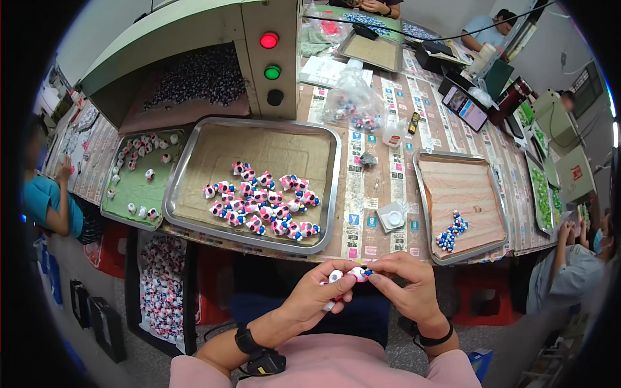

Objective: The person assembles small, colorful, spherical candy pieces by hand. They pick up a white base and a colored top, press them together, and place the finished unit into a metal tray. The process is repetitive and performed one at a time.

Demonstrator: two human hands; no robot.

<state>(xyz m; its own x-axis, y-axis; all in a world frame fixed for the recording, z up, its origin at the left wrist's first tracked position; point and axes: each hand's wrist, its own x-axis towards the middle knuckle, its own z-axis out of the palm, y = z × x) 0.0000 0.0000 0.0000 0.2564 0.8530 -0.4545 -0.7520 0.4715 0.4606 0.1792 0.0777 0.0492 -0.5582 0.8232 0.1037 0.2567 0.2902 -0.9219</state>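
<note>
well, from here i see the left hand point(315, 291) with its grip curled round white toy parts point(335, 277), held just off the near edge of the worktop point(402, 178). the right hand point(411, 288) has its grip pinched on a blue piece point(368, 272) at the end of one. beyond, to the left, a big tray point(272, 143) carries pink, white and blue toys point(264, 196); farther left sits a green tray point(132, 187) with white pieces point(149, 174). to the right, a smaller tray point(462, 184) holds blue-and-white bits point(451, 233). a pale machine point(259, 90) stands on the far side of the big tray.
</note>
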